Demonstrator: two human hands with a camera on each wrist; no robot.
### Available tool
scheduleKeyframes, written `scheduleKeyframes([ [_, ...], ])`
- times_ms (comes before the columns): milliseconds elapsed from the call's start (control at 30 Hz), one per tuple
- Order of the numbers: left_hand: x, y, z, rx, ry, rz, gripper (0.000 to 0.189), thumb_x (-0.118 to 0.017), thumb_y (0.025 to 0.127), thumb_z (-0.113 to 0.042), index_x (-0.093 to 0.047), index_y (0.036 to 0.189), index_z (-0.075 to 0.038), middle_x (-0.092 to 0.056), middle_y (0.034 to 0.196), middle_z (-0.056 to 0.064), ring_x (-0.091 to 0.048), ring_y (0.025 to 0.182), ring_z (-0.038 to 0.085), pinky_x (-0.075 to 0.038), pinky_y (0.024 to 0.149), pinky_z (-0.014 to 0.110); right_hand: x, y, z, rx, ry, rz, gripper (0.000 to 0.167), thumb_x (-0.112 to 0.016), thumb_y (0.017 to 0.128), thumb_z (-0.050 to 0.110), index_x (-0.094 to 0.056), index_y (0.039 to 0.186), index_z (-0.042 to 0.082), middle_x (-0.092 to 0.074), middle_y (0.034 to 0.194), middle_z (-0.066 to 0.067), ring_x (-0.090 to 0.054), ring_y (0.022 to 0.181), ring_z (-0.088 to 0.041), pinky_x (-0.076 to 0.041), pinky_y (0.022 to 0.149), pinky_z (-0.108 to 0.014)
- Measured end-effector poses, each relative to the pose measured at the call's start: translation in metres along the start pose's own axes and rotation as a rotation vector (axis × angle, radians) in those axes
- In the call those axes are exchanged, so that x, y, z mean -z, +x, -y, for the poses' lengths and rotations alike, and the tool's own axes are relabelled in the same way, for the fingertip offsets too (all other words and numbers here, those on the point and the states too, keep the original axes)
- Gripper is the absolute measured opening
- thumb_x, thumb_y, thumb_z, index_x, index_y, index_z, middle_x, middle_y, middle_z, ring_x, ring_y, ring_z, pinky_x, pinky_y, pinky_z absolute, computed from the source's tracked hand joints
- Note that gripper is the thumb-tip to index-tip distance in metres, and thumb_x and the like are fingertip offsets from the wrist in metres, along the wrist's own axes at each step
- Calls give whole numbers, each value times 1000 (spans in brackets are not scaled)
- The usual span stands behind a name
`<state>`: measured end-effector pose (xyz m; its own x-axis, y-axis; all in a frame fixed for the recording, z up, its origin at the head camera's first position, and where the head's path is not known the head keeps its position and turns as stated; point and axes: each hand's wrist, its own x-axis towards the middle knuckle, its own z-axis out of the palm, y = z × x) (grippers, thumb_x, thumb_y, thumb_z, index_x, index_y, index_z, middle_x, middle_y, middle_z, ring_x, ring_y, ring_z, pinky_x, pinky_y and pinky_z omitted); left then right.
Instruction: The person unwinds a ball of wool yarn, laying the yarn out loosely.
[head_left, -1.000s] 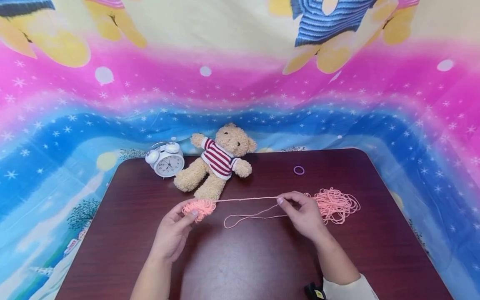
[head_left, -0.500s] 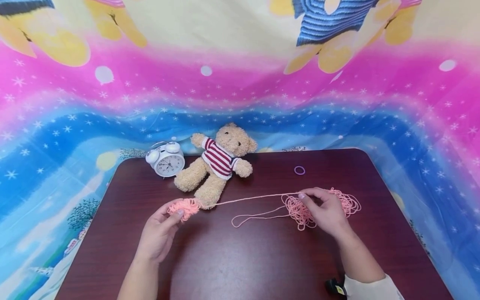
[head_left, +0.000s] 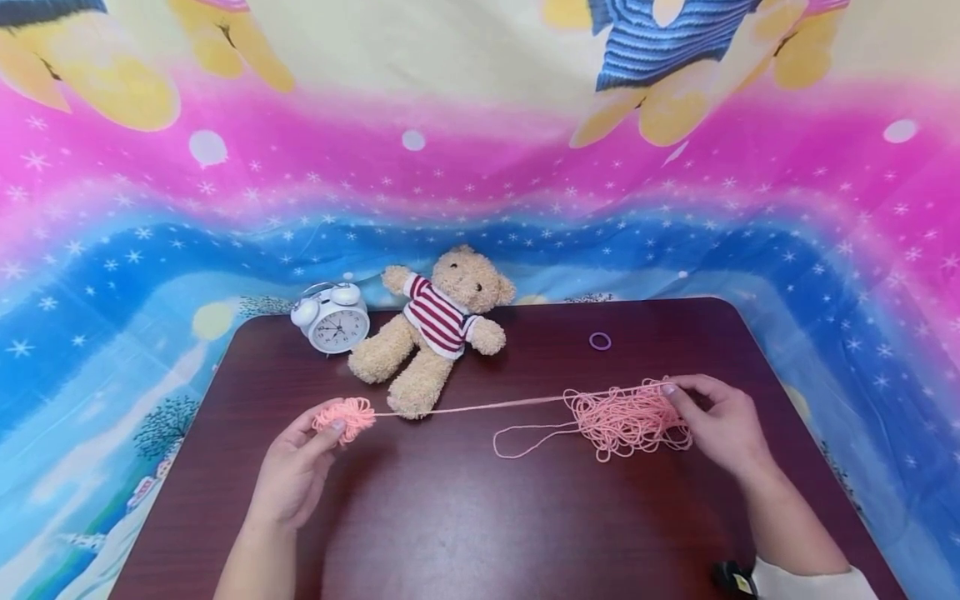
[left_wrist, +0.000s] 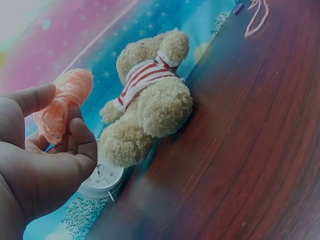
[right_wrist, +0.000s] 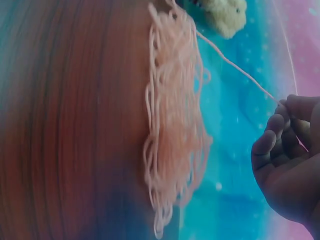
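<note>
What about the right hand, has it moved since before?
Yes. In the head view, the right hand moved right, farther from the teddy bear.

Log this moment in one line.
left hand: pinches peach yarn bundle | right hand: pinches yarn strand, stretched between hands | loose yarn pile: on table

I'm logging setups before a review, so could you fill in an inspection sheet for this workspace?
Surface: dark reddish-brown table, wood-grained.
Job's things: small pink yarn bundle; pink strand stretched between the hands; loose pink yarn pile on the table.
Clutter: white twin-bell alarm clock, teddy bear in a striped shirt, purple ring.
Hands: left hand pinches the bundle; right hand pinches the strand.
Cables: nothing seen.
Surroundings: printed cloth backdrop behind the table, with snowflakes on pink and blue.
</note>
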<state>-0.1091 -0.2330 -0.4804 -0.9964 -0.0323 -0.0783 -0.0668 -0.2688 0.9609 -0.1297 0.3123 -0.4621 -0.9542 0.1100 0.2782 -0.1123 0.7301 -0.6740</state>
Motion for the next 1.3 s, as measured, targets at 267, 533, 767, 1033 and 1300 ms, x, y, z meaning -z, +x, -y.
scheduleKeyframes([
  [267, 13, -1, -1, 3, -3, -13, 26, -60, 104, -4, -66, 128, -13, -71, 111, -4, -66, 96, 7, -54, 85, 24, 33, 2, -22, -55, -64, -13, 24, -71, 100, 33, -79, 112, 13, -76, 93, 2, -58, 73, 6, -44, 61, -17],
  [533, 23, -3, -5, -10, -19, -31, 27, -59, 105, -6, -64, 131, -9, -69, 113, -3, -65, 96, 8, -54, 84, 25, 55, 2, -44, -94, -52, -67, 26, -73, 98, 32, -78, 112, 10, -58, 90, 41, -51, 87, 14, -40, 66, -14],
  [767, 37, -5, -11, -29, -25, -56, 26, -58, 106, -6, -67, 129, -14, -69, 115, -4, -65, 98, 7, -54, 84, 24, 77, 5, -55, -136, -94, -107, 28, -73, 97, 34, -78, 112, 10, -60, 77, 38, -50, 78, 16, -40, 61, -12],
  [1033, 57, -8, -14, -54, -85, -69, 28, -55, 106, -2, -70, 126, -16, -71, 111, -4, -67, 96, 6, -55, 83, 21, 97, 6, -74, -205, -170, -59, 37, -68, 99, 43, -76, 118, 12, -69, 68, 19, -49, 70, 17, -42, 57, -17],
  [1300, 70, -11, -15, -71, -135, -92, 28, -55, 106, 0, -71, 125, -11, -70, 109, -3, -67, 92, 7, -55, 82, 22, 102, 7, -87, -285, -160, -51, 46, -67, 99, 48, -74, 123, 9, -69, 67, 20, -51, 69, 15, -44, 56, -19],
])
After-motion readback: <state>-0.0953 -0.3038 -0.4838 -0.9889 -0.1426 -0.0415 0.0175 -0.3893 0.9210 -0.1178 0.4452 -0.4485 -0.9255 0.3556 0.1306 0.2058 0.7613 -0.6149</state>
